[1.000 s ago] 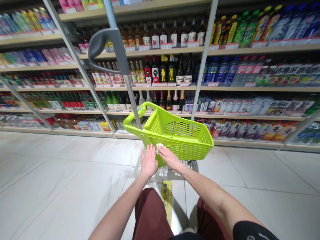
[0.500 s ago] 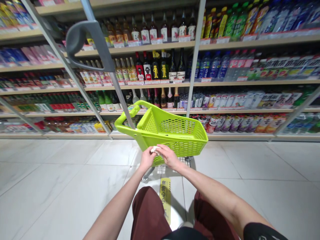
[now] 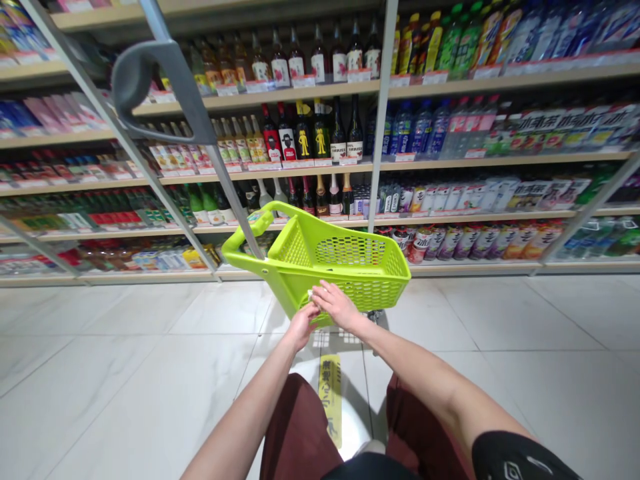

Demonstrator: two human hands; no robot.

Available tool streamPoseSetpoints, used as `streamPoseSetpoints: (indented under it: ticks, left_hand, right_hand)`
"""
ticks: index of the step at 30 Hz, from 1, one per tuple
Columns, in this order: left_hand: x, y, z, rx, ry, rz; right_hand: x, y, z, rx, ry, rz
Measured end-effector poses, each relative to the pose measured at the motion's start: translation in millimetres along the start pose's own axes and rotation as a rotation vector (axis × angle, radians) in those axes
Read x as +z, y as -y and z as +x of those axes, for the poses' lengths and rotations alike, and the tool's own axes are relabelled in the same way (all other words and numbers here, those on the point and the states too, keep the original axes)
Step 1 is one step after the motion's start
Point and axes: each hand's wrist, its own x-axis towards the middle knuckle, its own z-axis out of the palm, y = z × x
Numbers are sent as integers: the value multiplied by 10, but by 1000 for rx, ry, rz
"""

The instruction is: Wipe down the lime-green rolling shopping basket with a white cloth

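White wad (image 3: 310,294) peeks out at the right hand's (image 3: 337,308) bent fingertips, mid-frame, before the green cart (image 3: 286,285); whether they grip it is unclear. Left hand (image 3: 302,325) fingers curl just below, hold hidden.
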Motion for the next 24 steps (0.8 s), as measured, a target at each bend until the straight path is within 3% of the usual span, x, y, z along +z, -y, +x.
streamPoseSetpoints:
  ticks: [3,6,11,13,16,20,24]
  left_hand:
    - [-26,18,87,-4,-68,273]
    - [-81,74,165,-18,-114,408]
    - [-129,179,200,-1,-103,616]
    - [-108,198,198,23,-85,691]
    - [-35,192,209,87,-58,791]
    - [157,150,231,257,-35,1082]
    - [410,178,198,354,31,1174]
  right_hand:
    - [-63,-158,143,-17,-64,-60]
    - [29,-288,151,-79,-16,-104]
    - [363,-334,-249,-61,178,-107]
    - [395,-313,-408,-36,216,-100]
    - [227,-320,-453,-57,158,-96]
    - [-110,-471,-266,9,-54,-151]
    - [-92,-611,-323,-35,-52,-140]
